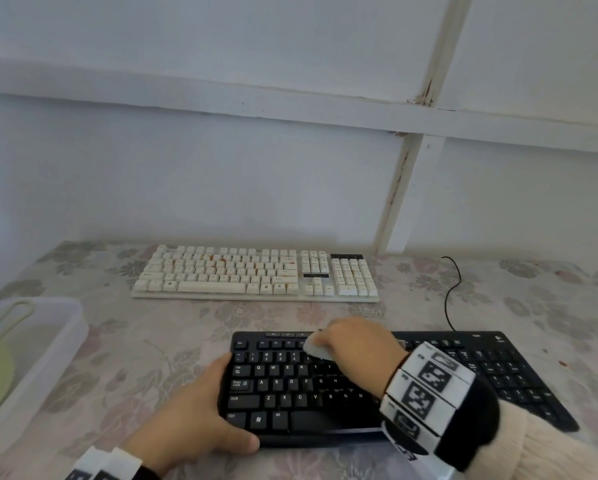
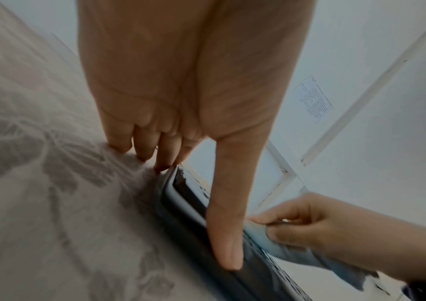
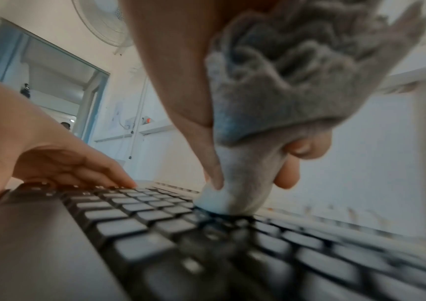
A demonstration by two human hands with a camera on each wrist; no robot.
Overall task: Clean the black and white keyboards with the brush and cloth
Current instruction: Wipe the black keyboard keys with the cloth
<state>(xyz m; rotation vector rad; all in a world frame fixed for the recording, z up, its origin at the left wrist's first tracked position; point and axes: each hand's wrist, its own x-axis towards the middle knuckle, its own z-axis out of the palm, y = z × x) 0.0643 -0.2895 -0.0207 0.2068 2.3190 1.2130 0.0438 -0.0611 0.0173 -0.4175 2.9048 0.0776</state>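
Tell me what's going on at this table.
A person is wiping the black keyboard with a grey cloth. The right hand holds the bunched cloth and presses it onto the upper key rows. The left hand braces the keyboard's front left corner, thumb along the front edge. The white keyboard lies farther back on the table, with orange-brown stains on some keys and no hand on it.

far keyboard behind near keyboard | cloth on near keyboard | tub left of both
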